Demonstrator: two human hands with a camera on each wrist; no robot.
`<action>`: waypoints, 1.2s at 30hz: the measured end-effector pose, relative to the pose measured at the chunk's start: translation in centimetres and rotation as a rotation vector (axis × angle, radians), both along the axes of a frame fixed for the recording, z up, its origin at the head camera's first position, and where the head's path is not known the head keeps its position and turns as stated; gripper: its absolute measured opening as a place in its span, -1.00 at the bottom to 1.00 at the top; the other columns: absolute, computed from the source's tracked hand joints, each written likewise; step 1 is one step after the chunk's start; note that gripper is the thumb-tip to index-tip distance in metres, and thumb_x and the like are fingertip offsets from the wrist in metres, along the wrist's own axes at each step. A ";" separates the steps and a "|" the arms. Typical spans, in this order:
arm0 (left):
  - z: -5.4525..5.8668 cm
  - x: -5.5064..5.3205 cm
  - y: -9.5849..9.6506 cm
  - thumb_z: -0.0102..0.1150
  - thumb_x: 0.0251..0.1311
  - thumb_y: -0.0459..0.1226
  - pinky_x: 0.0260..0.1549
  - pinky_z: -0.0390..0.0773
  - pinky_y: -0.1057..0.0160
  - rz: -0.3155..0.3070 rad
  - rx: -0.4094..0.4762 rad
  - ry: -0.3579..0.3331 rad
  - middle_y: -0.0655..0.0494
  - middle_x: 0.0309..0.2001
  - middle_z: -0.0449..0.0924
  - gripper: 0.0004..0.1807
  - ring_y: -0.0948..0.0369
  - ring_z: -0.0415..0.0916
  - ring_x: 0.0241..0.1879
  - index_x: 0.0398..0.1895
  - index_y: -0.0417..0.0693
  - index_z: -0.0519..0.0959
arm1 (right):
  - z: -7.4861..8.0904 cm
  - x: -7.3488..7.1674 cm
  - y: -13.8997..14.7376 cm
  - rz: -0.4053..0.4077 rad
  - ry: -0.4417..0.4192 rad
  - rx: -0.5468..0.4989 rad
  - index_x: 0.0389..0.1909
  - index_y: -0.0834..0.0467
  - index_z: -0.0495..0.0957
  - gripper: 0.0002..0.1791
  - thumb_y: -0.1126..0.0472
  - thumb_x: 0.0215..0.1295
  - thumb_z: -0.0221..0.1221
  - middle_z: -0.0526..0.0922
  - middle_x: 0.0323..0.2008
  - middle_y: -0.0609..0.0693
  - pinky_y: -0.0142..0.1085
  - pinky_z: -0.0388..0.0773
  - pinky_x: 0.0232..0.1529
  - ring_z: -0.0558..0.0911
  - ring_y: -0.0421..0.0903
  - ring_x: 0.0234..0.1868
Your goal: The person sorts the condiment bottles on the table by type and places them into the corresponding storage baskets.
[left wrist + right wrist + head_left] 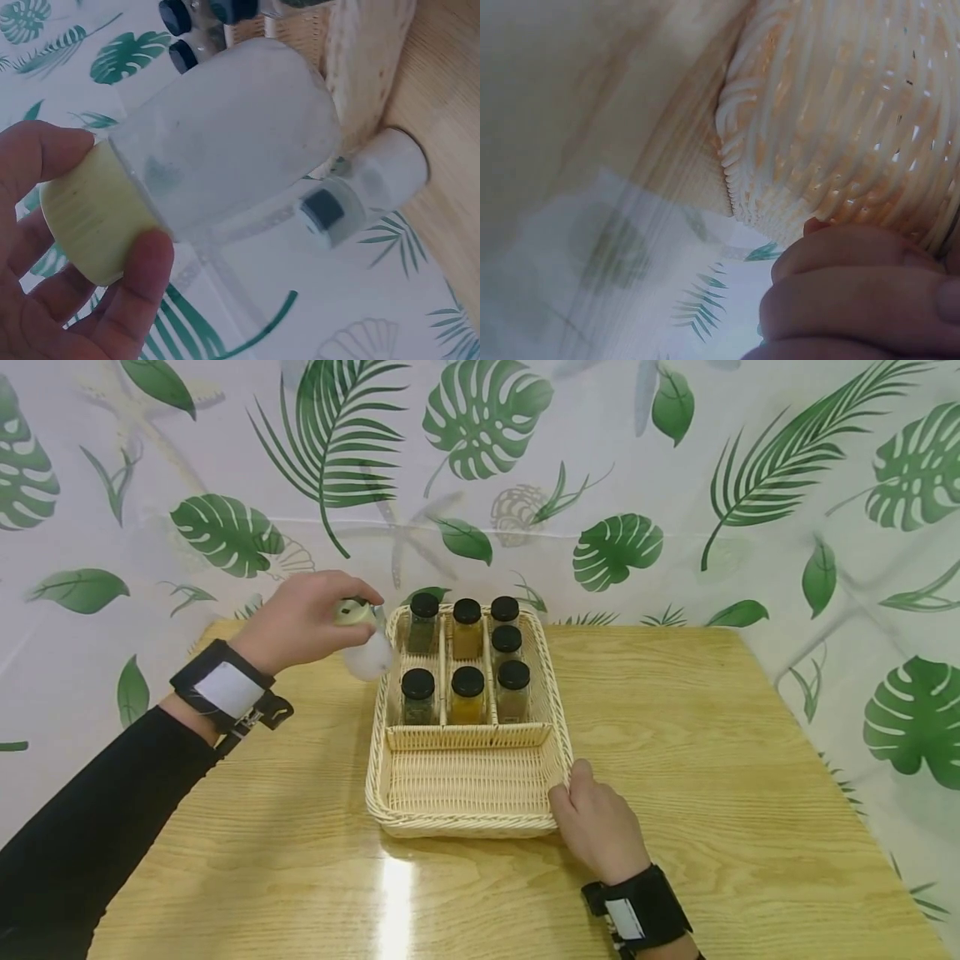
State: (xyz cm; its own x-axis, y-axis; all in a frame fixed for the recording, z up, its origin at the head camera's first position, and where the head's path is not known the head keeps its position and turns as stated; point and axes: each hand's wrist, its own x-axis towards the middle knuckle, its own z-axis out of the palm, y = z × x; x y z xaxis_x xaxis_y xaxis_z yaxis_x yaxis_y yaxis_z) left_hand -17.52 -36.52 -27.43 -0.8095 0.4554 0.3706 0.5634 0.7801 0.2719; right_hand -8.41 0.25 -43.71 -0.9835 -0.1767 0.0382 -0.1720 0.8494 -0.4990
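My left hand [306, 617] pinches the pale yellow-green cap [101, 214] of a translucent, whitish jar [367, 658] between thumb and fingers. That jar is off the table, just outside the upper left side of a wicker basket [465, 825]. What it contains is too blurred to tell. At the basket's lower right corner, my right hand [602, 827] grips the rim, its fingers against the woven outer wall [840, 127]. Several black-lidded spice jars [467, 693] stand upright in the basket's three narrow back compartments. The wide front compartment [465, 779] shows bare weave.
Beside the basket stands a small whitish bottle with a clear top [390, 172], mostly hidden behind my left hand in the head view. The basket sits on a wooden table [690, 735]. A leaf-patterned cloth [570, 452] rises behind the table.
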 end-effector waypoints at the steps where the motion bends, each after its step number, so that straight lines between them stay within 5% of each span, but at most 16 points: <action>1: 0.2 0.1 0.2 0.27 0.10 -0.19 -0.21 0.46 0.10 -0.011 0.001 0.004 0.05 -0.13 0.62 -0.68 0.22 0.43 -0.31 -0.07 -0.08 0.62 | 0.0 0.0 0.0 0.000 0.003 -0.001 -0.43 0.14 0.23 -0.80 0.13 0.36 -0.11 0.28 -0.72 -0.03 -0.26 0.16 -0.78 0.29 -0.09 -0.76; 9: 1.2 0.6 1.7 0.28 0.08 -0.19 -0.22 0.46 0.15 -0.049 -0.012 -0.009 0.13 -0.12 0.61 -0.68 0.24 0.43 -0.27 -0.06 -0.03 0.62 | -0.2 0.1 0.1 0.003 0.000 -0.015 -0.44 0.14 0.22 -0.80 0.14 0.35 -0.12 0.26 -0.72 -0.04 -0.27 0.15 -0.78 0.28 -0.10 -0.77; 36: 1.0 1.9 6.8 0.31 0.04 -0.27 -0.22 0.48 0.19 -0.262 0.051 0.066 0.15 -0.18 0.63 -0.74 0.28 0.48 -0.22 -0.15 -0.07 0.65 | -0.3 0.1 0.3 0.003 0.021 -0.026 -0.44 0.15 0.22 -0.79 0.14 0.36 -0.11 0.25 -0.72 -0.04 -0.26 0.13 -0.78 0.26 -0.10 -0.76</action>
